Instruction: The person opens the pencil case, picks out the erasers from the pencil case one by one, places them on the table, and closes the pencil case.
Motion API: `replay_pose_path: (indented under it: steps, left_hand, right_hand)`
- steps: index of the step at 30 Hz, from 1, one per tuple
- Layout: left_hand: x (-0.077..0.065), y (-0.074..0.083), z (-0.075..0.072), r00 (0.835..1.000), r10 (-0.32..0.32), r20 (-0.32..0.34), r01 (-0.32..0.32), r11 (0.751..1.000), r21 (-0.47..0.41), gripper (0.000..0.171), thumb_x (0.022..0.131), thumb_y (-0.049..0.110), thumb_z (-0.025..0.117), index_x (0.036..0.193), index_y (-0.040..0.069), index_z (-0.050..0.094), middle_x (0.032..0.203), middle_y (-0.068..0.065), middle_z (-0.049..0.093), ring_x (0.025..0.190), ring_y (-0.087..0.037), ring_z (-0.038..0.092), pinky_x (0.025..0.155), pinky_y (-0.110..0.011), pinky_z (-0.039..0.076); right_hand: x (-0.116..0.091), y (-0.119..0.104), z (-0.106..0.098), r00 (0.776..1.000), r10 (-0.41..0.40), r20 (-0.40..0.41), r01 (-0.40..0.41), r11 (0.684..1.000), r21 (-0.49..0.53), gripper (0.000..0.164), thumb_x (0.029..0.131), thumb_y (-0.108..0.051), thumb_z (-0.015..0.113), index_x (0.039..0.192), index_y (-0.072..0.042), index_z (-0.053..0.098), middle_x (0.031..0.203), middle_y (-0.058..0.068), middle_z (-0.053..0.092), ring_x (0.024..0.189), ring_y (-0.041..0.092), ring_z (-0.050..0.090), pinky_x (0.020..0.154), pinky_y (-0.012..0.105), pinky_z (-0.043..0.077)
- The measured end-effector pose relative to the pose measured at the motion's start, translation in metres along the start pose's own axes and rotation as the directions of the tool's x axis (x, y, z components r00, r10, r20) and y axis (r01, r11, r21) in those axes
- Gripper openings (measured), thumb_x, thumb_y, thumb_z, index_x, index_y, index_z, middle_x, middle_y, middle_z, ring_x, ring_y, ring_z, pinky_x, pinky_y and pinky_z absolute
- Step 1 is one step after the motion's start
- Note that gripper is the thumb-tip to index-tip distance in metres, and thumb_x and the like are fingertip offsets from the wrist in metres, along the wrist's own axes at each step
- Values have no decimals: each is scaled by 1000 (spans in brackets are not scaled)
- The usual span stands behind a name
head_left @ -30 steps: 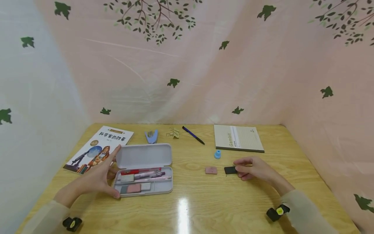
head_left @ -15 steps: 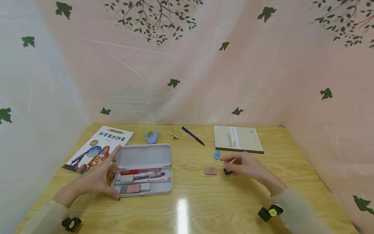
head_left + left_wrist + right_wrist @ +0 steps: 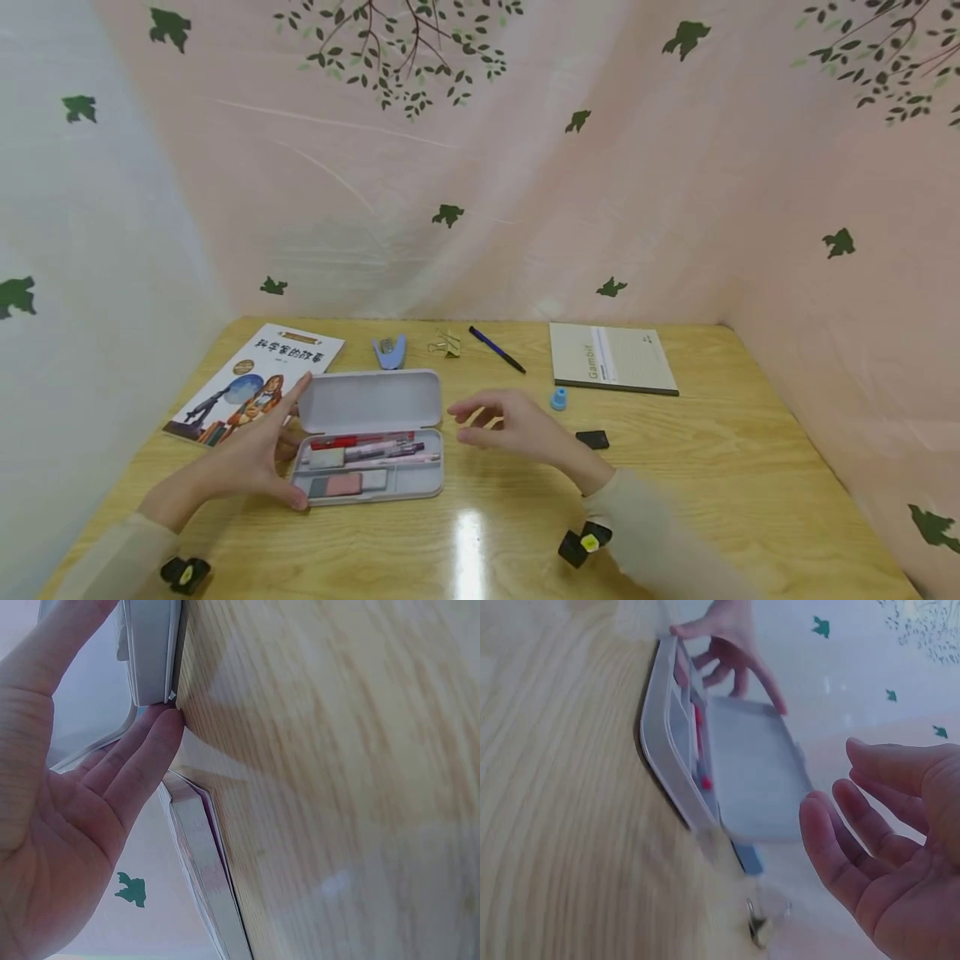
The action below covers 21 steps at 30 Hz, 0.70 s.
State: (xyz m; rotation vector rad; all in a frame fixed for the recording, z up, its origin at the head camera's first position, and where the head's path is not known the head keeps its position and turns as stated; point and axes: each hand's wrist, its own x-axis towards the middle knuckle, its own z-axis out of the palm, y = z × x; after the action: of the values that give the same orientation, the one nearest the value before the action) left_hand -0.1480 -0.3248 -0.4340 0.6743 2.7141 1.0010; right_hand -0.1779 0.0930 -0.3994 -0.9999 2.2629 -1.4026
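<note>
My left hand (image 3: 258,454) holds the left end of an open pencil case (image 3: 418,479), thumb at its front corner and index finger along the raised lid (image 3: 371,402). In the left wrist view, other fingers (image 3: 142,761) touch the case's back corner. Inside lie a red pen (image 3: 360,438), several other pens and several erasers, one of them pink (image 3: 343,484). Just right of the case hovers my right hand (image 3: 506,425), thumb and fingers apart; the right wrist view shows nothing between them. A small black block (image 3: 592,439) lies on the table behind that wrist.
Along the back stand a blue stapler-like item (image 3: 389,352), a gold binder clip (image 3: 447,343), a blue pen (image 3: 497,348) and a notebook (image 3: 615,357). A small blue cone-shaped piece (image 3: 558,398) sits before the notebook. A picture book (image 3: 255,383) lies left of the case.
My right hand has let go of the black block and moved left toward the pencil case. The pink eraser on the table is now hidden from view. My left hand has stayed put.
</note>
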Motion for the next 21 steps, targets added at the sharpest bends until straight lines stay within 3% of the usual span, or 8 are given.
replay_pose_path:
  steps: [6, 11, 17, 21]
  left_hand:
    - [0, 1, 1, 1000, -11, 7, 11, 1000, -6, 153, 58, 44, 98, 161, 35, -14, 142, -36, 38, 96, -21, 70, 80, -35, 57]
    - [0, 2, 1, 1000, -17, 14, 17, 1000, -5, 153, 59, 44, 98, 161, 35, -15, 142, -35, 38, 97, -21, 70, 81, -37, 57]
    - [0, 3, 0, 1000, -16, 20, 16, 1000, -7, 152, 60, 44, 98, 161, 36, -15, 141, -33, 43, 98, -22, 71, 82, -36, 57]
    - [1, 3, -1, 1000, -18, 25, 18, 1000, -2, 151, 60, 43, 98, 161, 36, -15, 139, -31, 48, 100, -24, 70, 83, -38, 57]
  right_hand:
    - [37, -4, 38, 992, -109, 64, 109, 994, 3, 34, 97, -12, 71, 127, 3, 68, 117, 18, 70, 93, 9, 68, 81, 29, 58]
    - [63, -4, 65, 981, -154, 114, 168, 977, -130, 33, 96, -12, 71, 127, 0, 69, 119, 13, 71, 93, 3, 66, 81, 17, 53]
    - [84, -8, 91, 978, -150, 142, 193, 907, -373, 36, 96, -19, 73, 130, -9, 69, 117, 4, 71, 95, 3, 64, 81, 11, 46]
    - [93, -10, 101, 977, -141, 158, 197, 875, -442, 37, 97, -23, 72, 133, -14, 69, 116, 0, 70, 94, 1, 61, 81, 11, 44]
